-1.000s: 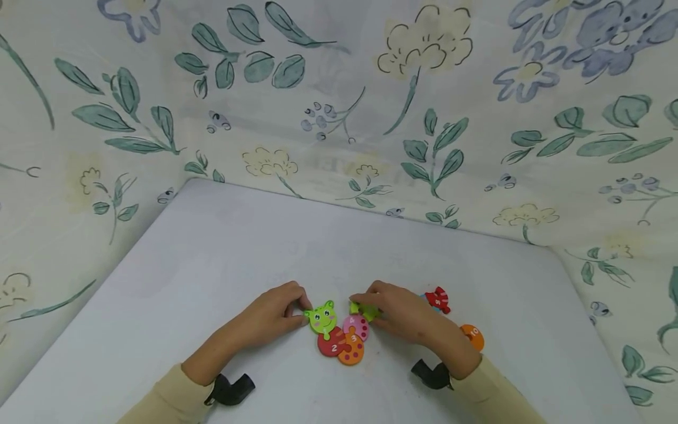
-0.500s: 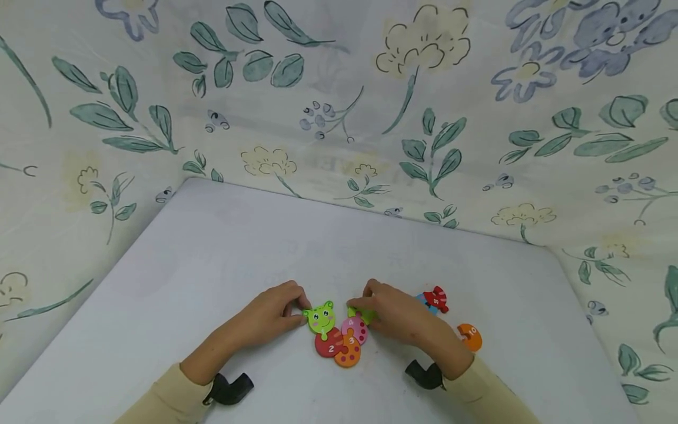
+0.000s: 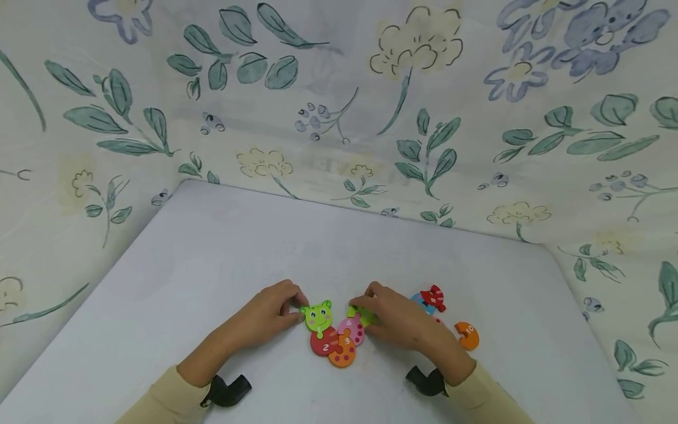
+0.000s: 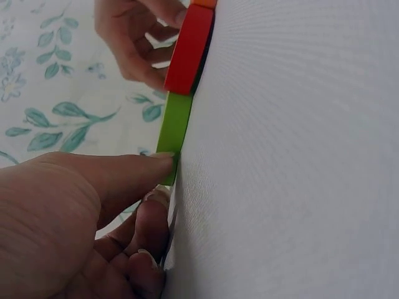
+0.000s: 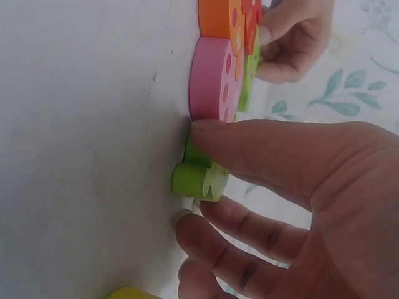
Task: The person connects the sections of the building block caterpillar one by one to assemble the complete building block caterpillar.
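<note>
A chain of flat caterpillar puzzle pieces lies on the white table [image 3: 254, 241]. At its left end is a green smiling head piece [image 3: 318, 318], its edge pinched by my left hand [image 3: 267, 309] between thumb and fingers. After it come a red piece numbered 2 [image 3: 320, 344], an orange piece numbered 3 [image 3: 342, 354] and a pink spotted piece [image 3: 349, 330]. My right hand [image 3: 397, 318] pinches another green piece [image 5: 193, 180] right against the pink one. The right fingers cover much of that green piece in the head view.
Right of the right hand lie a red piece [image 3: 434, 298] overlapping a blue piece [image 3: 422, 302], and an orange piece numbered 10 [image 3: 467, 335]. A yellow shape [image 5: 132, 293] shows at the bottom of the right wrist view. Floral cloth [image 3: 318, 118] rises behind the table.
The green piece in my right hand has come down closer against the pink piece. My left hand keeps its pinch on the head piece. The head view has shifted slightly.
</note>
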A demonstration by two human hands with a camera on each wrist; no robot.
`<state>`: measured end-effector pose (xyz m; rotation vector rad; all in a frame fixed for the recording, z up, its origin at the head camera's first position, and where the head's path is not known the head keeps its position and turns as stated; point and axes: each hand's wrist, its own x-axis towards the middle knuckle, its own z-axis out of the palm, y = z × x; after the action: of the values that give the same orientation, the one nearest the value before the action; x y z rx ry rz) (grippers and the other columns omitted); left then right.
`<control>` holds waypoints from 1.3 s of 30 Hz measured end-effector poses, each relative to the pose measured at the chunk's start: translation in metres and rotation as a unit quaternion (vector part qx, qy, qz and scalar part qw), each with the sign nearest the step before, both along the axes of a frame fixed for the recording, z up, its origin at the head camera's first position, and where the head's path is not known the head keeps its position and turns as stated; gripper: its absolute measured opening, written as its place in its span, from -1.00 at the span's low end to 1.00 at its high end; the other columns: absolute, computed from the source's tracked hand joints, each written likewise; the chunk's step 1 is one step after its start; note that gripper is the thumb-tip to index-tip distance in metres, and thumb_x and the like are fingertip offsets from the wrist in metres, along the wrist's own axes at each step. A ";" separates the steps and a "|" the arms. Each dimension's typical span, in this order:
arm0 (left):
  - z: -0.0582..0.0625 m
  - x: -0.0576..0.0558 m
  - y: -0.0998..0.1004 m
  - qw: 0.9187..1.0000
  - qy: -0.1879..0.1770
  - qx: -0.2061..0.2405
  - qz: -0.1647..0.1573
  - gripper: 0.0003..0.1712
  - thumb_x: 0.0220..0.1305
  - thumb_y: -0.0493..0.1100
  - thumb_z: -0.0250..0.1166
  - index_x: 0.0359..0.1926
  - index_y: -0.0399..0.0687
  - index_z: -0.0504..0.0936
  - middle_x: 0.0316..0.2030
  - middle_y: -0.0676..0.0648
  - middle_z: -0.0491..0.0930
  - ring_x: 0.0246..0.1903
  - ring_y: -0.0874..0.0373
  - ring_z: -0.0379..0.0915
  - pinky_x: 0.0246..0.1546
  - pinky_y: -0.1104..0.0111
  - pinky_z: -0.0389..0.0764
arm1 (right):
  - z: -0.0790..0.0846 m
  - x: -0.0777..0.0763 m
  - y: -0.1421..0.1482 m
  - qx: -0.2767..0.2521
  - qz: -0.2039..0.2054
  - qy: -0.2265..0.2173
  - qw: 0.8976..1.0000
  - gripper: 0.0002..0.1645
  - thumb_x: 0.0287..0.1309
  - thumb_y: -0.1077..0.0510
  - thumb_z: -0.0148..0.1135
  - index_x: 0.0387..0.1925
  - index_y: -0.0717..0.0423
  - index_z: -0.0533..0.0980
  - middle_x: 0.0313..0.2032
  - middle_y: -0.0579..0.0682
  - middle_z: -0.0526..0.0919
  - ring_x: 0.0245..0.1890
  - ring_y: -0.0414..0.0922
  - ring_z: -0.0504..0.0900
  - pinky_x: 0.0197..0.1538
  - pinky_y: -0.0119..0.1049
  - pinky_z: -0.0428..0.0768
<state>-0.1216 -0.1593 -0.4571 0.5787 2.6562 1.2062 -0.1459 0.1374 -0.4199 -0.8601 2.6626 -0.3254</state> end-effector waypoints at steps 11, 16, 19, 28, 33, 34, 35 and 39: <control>-0.004 -0.001 0.003 0.999 -0.022 0.009 0.045 -0.52 0.32 -0.05 0.49 0.17 -0.07 0.57 -0.22 0.11 0.51 -0.41 0.21 0.38 -0.42 0.38 0.46 | -0.009 0.008 -0.009 -0.012 -0.012 0.026 1.000 -0.35 0.21 -0.02 0.55 0.32 -0.09 0.59 0.02 -0.05 0.56 -0.08 -0.16 0.56 -0.11 -0.35 0.65; -0.002 -0.001 0.005 0.998 -0.028 0.005 0.050 -0.40 0.21 -0.02 0.58 0.19 -0.06 0.57 -0.25 0.08 0.49 -0.42 0.18 0.38 -0.43 0.37 0.44 | -0.009 0.016 -0.020 -0.007 -0.014 0.037 0.999 -0.27 0.19 -0.07 0.55 0.37 -0.04 0.55 0.02 -0.02 0.55 -0.08 -0.14 0.56 -0.09 -0.35 0.66; -0.002 -0.001 0.006 0.998 -0.031 0.008 0.051 -0.40 0.21 -0.04 0.59 0.20 -0.06 0.57 -0.25 0.08 0.49 -0.41 0.17 0.38 -0.43 0.38 0.44 | -0.006 0.018 -0.017 0.002 -0.023 0.030 0.999 -0.21 0.18 -0.08 0.56 0.40 -0.03 0.51 0.07 -0.01 0.58 0.00 -0.12 0.59 -0.02 -0.27 0.68; -0.004 -0.002 0.007 0.998 -0.028 0.010 0.046 -0.41 0.22 -0.05 0.58 0.20 -0.06 0.58 -0.26 0.08 0.49 -0.39 0.17 0.38 -0.43 0.38 0.44 | 0.021 0.012 0.028 -0.017 -0.082 0.026 0.996 -0.23 0.17 0.00 0.57 0.39 -0.05 0.52 0.20 -0.03 0.57 0.13 -0.06 0.59 0.07 -0.08 0.67; -0.005 -0.003 0.007 0.999 -0.025 0.010 0.042 -0.41 0.22 -0.05 0.58 0.20 -0.06 0.58 -0.26 0.09 0.49 -0.40 0.18 0.38 -0.43 0.39 0.44 | 0.028 0.010 0.058 -0.028 -0.100 0.020 0.994 -0.27 0.19 0.12 0.53 0.38 0.08 0.51 0.22 0.02 0.56 0.12 -0.03 0.58 0.16 -0.01 0.61; -0.005 -0.003 0.007 0.999 -0.024 0.009 0.041 -0.41 0.22 -0.05 0.58 0.20 -0.07 0.59 -0.26 0.09 0.49 -0.40 0.18 0.38 -0.43 0.39 0.44 | 0.028 0.010 0.063 -0.030 -0.103 0.017 0.994 -0.28 0.19 0.15 0.53 0.37 0.09 0.52 0.21 0.02 0.56 0.12 -0.04 0.58 0.17 -0.01 0.59; -0.005 -0.003 0.007 0.999 -0.023 0.009 0.041 -0.42 0.22 -0.05 0.58 0.20 -0.07 0.59 -0.26 0.09 0.49 -0.40 0.18 0.38 -0.43 0.39 0.43 | 0.027 0.011 0.067 -0.033 -0.103 0.013 0.994 -0.29 0.17 0.18 0.52 0.36 0.12 0.52 0.21 0.03 0.57 0.10 -0.04 0.58 0.16 -0.01 0.59; -0.006 -0.003 0.007 0.999 -0.019 0.009 0.041 -0.42 0.22 -0.05 0.58 0.20 -0.06 0.59 -0.26 0.09 0.48 -0.40 0.19 0.37 -0.43 0.39 0.43 | 0.022 0.016 0.075 -0.023 -0.103 -0.002 0.994 -0.32 0.13 0.21 0.56 0.31 0.09 0.57 0.20 0.03 0.57 0.08 -0.05 0.57 0.15 -0.06 0.61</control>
<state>-0.1250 -0.1525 -0.4626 0.4488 2.6634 1.2497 -0.1296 0.2123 -0.3977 -0.5971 2.7540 -0.4394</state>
